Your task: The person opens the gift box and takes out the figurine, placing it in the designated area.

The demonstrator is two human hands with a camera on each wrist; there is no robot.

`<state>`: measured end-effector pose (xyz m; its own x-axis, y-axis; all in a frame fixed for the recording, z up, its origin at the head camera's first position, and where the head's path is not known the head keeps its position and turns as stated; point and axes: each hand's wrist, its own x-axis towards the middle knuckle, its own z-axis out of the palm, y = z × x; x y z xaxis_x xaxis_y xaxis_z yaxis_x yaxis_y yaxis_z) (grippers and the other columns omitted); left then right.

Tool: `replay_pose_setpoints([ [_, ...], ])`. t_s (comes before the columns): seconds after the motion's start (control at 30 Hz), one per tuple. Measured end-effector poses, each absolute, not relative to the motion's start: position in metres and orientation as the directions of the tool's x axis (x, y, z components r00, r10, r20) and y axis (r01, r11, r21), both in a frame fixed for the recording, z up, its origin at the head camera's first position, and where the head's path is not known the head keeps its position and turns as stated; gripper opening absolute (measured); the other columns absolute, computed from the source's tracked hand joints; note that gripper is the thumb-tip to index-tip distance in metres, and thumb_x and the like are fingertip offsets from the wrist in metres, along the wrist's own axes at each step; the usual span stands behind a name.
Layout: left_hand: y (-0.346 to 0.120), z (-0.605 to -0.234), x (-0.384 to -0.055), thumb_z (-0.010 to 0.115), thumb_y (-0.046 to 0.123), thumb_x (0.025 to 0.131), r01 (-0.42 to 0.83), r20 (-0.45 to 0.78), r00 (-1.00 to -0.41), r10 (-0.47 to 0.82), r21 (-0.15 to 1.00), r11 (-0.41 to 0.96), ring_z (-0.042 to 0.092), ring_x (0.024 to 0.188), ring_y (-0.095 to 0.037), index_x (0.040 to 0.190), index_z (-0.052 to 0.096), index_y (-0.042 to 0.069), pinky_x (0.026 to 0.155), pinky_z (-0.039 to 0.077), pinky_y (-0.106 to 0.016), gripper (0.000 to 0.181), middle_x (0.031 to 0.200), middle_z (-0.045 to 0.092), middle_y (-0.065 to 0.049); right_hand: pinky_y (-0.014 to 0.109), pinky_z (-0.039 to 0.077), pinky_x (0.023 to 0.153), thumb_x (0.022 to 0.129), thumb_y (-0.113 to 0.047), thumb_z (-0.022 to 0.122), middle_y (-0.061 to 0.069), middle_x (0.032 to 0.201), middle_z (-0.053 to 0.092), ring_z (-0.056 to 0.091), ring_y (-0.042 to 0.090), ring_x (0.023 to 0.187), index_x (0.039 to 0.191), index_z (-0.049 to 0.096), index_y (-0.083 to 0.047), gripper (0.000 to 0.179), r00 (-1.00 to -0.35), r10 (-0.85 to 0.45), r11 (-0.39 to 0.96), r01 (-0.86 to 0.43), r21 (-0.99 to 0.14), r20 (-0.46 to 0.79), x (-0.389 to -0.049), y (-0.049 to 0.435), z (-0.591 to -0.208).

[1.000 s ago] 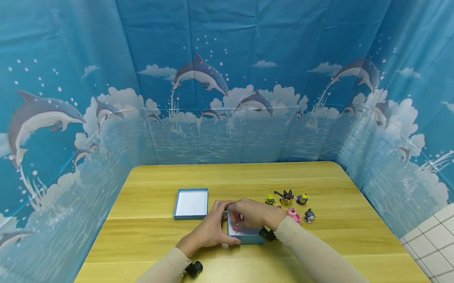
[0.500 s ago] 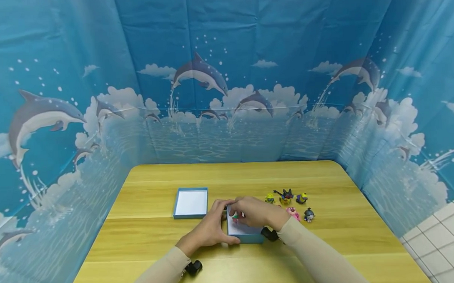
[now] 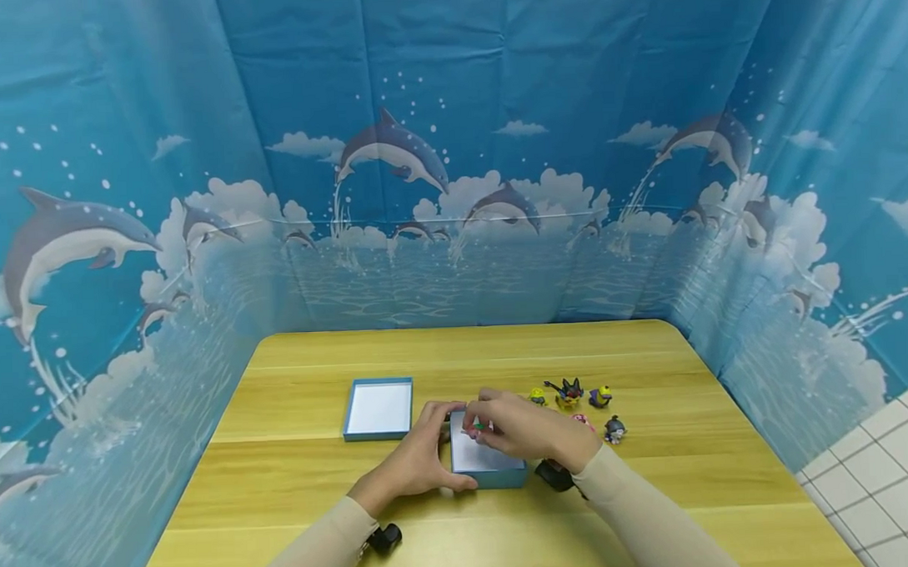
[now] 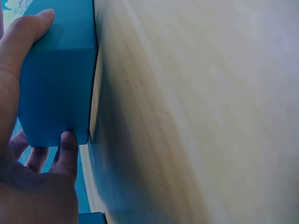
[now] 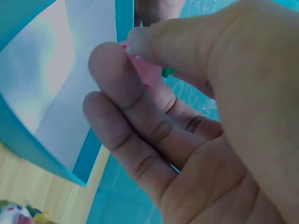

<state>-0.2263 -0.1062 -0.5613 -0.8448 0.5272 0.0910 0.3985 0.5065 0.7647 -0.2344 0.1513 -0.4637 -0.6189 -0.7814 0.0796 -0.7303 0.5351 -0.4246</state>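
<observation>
A blue box (image 3: 498, 480) with a white inside stands on the table with its top uncovered. My left hand (image 3: 421, 454) grips the box's left end, thumb on the near wall and fingers at the far wall; the left wrist view shows the thumb (image 4: 39, 25) flat against the blue cardboard. Over the box, my right hand (image 3: 527, 429) pinches a small pink toy figurine (image 5: 148, 72) with a green part. Thumb and fingertips cover much of the figurine, which overlaps the white box interior in the head view.
A shallow blue lid (image 3: 379, 407), white inside, lies left of the box. Several toy figurines stand to the right, among them a black-eared one (image 3: 569, 393), a purple-and-yellow one (image 3: 600, 397) and a grey one (image 3: 614, 430). A dolphin-print curtain (image 3: 453, 267) surrounds the table.
My right hand has moved the pink figurine slightly up and away from the near side of the box. The left hand keeps its grip on the box.
</observation>
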Motion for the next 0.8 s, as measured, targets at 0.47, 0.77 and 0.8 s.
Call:
replay_pose_setpoints([
  [0.47, -0.108, -0.563, -0.229, 0.104, 0.060, 0.085, 0.409, 0.103, -0.848, 0.520, 0.752, 0.518, 0.061, 0.149, -0.025, 0.181, 0.034, 0.023, 0.127, 0.055, -0.055, 0.125, 0.173, 0.043, -0.007, 0.025, 0.060, 0.080, 0.113, -0.012, 0.077, -0.004, 0.111, 0.070, 0.063, 0.005, 0.089, 0.124, 0.078, -0.017, 0.012, -0.657, -0.736, 0.532, -0.710, -0.462, 0.163, -0.220, 0.176, -0.457],
  [0.77, -0.107, -0.565, -0.229, 0.105, 0.057, 0.083, 0.403, 0.105, -0.845, 0.524, 0.770, 0.495, 0.061, 0.149, -0.027, 0.181, 0.034, 0.022, 0.128, 0.055, -0.053, 0.126, 0.172, 0.043, -0.008, 0.030, 0.061, 0.081, 0.109, -0.008, 0.079, -0.008, 0.112, 0.073, 0.062, 0.004, 0.090, 0.121, 0.076, -0.020, 0.017, -0.663, -0.702, 0.510, -0.723, -0.466, 0.260, -0.213, 0.194, -0.455],
  [0.8, -0.107, -0.565, -0.229, 0.105, 0.056, 0.083, 0.400, 0.103, -0.844, 0.526, 0.775, 0.490, 0.061, 0.150, -0.027, 0.181, 0.034, 0.022, 0.129, 0.055, -0.052, 0.126, 0.171, 0.043, -0.008, 0.031, 0.062, 0.082, 0.108, -0.008, 0.079, -0.008, 0.114, 0.074, 0.063, 0.004, 0.091, 0.121, 0.076, -0.021, 0.018, -0.662, -0.700, 0.506, -0.724, -0.469, 0.267, -0.212, 0.196, -0.455],
])
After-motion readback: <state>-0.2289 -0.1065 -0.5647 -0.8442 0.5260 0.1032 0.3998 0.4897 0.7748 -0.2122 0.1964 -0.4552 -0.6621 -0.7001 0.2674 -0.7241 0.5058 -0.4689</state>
